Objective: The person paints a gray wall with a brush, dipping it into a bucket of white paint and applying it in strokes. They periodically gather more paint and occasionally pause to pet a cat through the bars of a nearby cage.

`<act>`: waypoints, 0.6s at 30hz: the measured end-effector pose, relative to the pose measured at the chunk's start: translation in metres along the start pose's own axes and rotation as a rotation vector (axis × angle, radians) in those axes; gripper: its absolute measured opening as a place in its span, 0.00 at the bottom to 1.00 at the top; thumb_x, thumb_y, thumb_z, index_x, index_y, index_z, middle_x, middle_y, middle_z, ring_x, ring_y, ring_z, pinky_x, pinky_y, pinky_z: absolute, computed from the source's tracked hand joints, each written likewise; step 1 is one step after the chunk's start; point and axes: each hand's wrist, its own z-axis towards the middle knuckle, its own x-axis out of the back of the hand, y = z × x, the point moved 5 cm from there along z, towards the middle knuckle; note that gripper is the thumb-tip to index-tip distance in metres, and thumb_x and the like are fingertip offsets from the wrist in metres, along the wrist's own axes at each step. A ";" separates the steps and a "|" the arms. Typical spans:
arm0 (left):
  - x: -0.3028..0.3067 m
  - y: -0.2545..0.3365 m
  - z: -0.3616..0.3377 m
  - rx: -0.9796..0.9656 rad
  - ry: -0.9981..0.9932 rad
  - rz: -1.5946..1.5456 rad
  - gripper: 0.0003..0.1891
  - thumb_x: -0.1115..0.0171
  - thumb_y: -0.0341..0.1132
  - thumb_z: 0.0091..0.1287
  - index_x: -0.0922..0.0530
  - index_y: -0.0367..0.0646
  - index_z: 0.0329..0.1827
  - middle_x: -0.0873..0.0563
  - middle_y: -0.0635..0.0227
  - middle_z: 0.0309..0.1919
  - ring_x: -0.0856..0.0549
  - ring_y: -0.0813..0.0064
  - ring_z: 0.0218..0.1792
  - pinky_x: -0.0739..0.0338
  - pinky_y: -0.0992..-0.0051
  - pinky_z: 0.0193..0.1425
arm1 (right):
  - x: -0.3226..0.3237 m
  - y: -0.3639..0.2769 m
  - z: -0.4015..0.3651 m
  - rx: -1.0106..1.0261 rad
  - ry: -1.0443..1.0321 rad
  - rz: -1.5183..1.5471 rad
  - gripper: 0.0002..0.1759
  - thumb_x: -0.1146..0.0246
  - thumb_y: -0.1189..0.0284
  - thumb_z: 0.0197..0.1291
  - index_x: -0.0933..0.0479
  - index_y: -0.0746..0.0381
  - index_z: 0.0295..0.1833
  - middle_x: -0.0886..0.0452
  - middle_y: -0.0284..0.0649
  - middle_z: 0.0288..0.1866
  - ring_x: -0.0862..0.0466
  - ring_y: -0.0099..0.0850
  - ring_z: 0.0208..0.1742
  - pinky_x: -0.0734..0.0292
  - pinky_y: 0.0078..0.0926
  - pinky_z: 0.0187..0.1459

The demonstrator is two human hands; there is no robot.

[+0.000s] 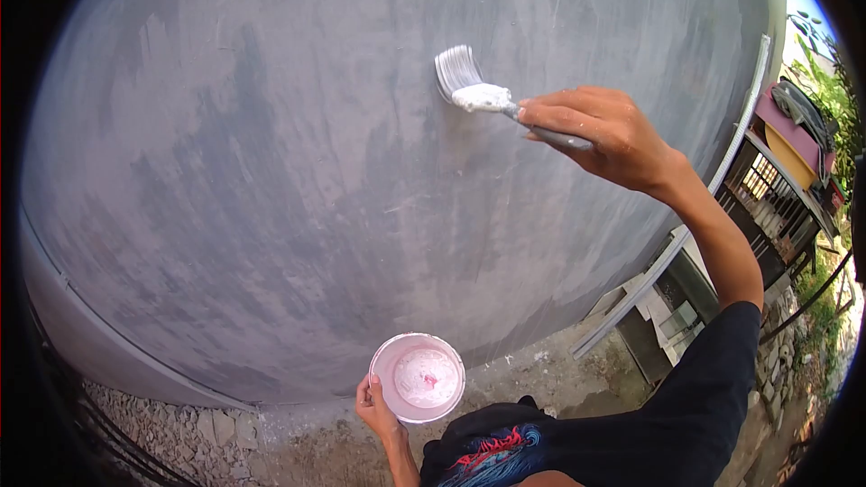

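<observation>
My right hand (600, 131) grips the grey handle of a paintbrush (481, 95) in front of the wall. White paint coats its bristles and ferrule, and the bristle tips bend against the grey wall (316, 171). The wall shows streaky pale patches over darker grey. Low in the view, my left hand (377, 408) is closed on the rim of a small pinkish-white bucket (383, 361). White paint (426, 377) with a small pink spot lies inside it. The bucket stays close to my body, well below the brush.
A pale pipe or strip (722, 167) runs along the wall's right edge. Beyond it stands a barred wooden structure (767, 185) with cloths on top. Loose stones (203, 433) lie at lower left, and stained concrete ground (514, 379) runs along the wall's foot.
</observation>
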 end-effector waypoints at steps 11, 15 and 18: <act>-0.006 0.009 -0.004 -0.039 -0.015 0.014 0.15 0.36 0.36 0.71 0.20 0.31 0.49 0.15 0.67 0.36 0.18 0.81 0.36 0.24 0.80 0.41 | 0.086 0.062 0.054 0.120 0.509 -0.301 0.12 0.31 0.77 0.60 0.17 0.67 0.50 0.12 0.44 0.44 0.11 0.30 0.38 0.14 0.25 0.35; -0.001 0.008 -0.002 -0.037 0.005 0.037 0.15 0.36 0.36 0.71 0.20 0.31 0.50 0.15 0.66 0.36 0.18 0.81 0.36 0.24 0.80 0.41 | 0.029 0.040 0.045 0.129 0.223 -0.170 0.15 0.30 0.72 0.60 0.17 0.56 0.53 0.12 0.37 0.41 0.13 0.31 0.33 0.15 0.23 0.35; -0.001 0.000 0.002 -0.029 0.020 0.019 0.14 0.36 0.36 0.71 0.20 0.31 0.49 0.14 0.66 0.36 0.18 0.81 0.36 0.24 0.80 0.41 | 0.024 0.028 0.050 0.034 0.115 0.173 0.14 0.31 0.70 0.62 0.17 0.56 0.53 0.12 0.36 0.42 0.13 0.29 0.31 0.16 0.23 0.33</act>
